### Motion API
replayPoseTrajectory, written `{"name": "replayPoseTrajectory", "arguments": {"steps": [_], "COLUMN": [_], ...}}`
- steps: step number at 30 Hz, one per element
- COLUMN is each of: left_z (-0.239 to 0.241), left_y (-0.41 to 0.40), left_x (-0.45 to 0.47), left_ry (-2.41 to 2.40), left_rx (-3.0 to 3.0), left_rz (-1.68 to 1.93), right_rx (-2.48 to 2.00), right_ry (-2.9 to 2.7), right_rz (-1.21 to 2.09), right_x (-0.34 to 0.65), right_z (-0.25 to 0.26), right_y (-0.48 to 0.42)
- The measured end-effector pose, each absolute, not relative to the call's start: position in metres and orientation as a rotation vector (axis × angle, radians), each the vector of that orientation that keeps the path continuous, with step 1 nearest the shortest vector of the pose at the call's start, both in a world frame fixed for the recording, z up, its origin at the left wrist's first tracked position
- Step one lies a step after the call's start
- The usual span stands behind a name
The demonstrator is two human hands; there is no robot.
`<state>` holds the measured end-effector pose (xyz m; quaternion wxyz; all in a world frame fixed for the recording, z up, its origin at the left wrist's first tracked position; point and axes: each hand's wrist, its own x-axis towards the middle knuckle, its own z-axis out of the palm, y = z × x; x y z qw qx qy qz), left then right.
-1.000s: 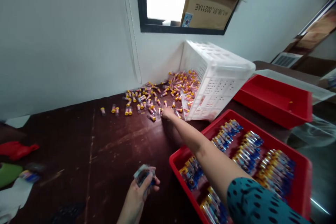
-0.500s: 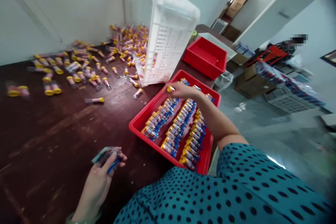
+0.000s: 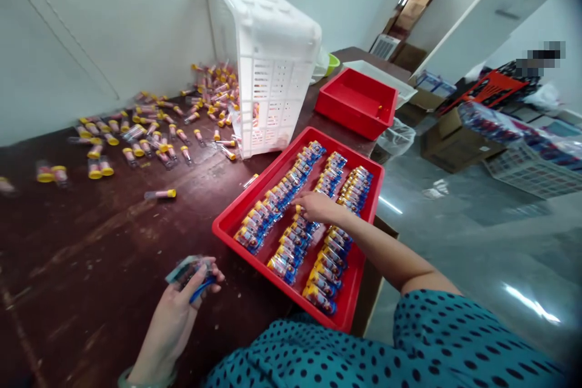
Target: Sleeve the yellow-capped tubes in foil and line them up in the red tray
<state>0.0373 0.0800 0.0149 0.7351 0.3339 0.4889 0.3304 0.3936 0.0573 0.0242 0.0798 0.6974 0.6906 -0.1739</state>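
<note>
My left hand point(image 3: 182, 294) is closed around a small stack of clear plastic packets point(image 3: 184, 270) with a blue edge, held above the dark table. My right hand point(image 3: 318, 207) reaches over the red tray point(image 3: 222, 227), by the middle row. Its fingers are closed on a small yellow-capped tube point(image 3: 298, 209), mostly hidden by the hand. In the tray, wrapped yellow-capped tubes point(image 3: 273, 200) with blue lower ends lie overlapping in three rows. The hand and forearm cover part of the middle and right rows.
Many loose yellow-capped tubes point(image 3: 154, 133) lie on the table point(image 3: 113, 242) toward the wall. A white plastic crate point(image 3: 277, 73) stands on its side behind the tray. A second red tray point(image 3: 354, 103) sits farther right. Cardboard boxes point(image 3: 454, 139) stand on the floor beyond.
My right hand has moved from the tray's far end nearer to me, over the middle row. The view has shifted slightly. My left hand keeps its packets.
</note>
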Motion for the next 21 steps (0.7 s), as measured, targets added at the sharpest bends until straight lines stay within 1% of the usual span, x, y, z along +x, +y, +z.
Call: {"name": "replayPoseTrajectory", "arguments": {"steps": [2, 4, 5, 7, 9, 11, 12, 16, 18, 21], "left_z": [0.016, 0.018, 0.020, 0.022, 0.023, 0.022, 0.021, 0.022, 0.025, 0.027], "left_y": [0.077, 0.075, 0.074, 0.071, 0.070, 0.070, 0.070, 0.068, 0.066, 0.064], "left_x": [0.037, 0.040, 0.043, 0.051, 0.062, 0.072, 0.075, 0.077, 0.074, 0.071], "left_ry": [1.072, 1.057, 1.047, 1.035, 1.027, 0.986, 0.955, 0.889, 0.898, 0.956], "left_rx": [0.718, 0.704, 0.703, 0.721, 0.749, 0.749, 0.730, 0.659, 0.661, 0.652], "left_rz": [0.741, 0.743, 0.738, 0.730, 0.732, 0.749, 0.771, 0.799, 0.809, 0.941], "right_rx": [2.189, 2.397, 2.504, 2.621, 2.580, 2.497, 2.455, 2.194, 2.133, 2.076], "right_ry": [2.084, 2.117, 2.151, 2.289, 2.487, 2.634, 2.643, 2.425, 2.363, 2.286], "right_rz": [-0.556, -0.678, -0.807, -1.167, -1.449, -1.598, -1.697, -2.294, -2.445, -2.580], "right_x": [0.399, 0.401, 0.401, 0.393, 0.376, 0.353, 0.340, 0.297, 0.287, 0.280], "right_z": [0.025, 0.031, 0.035, 0.048, 0.060, 0.070, 0.072, 0.068, 0.061, 0.054], "right_y": [0.056, 0.052, 0.050, 0.045, 0.043, 0.045, 0.047, 0.058, 0.063, 0.066]}}
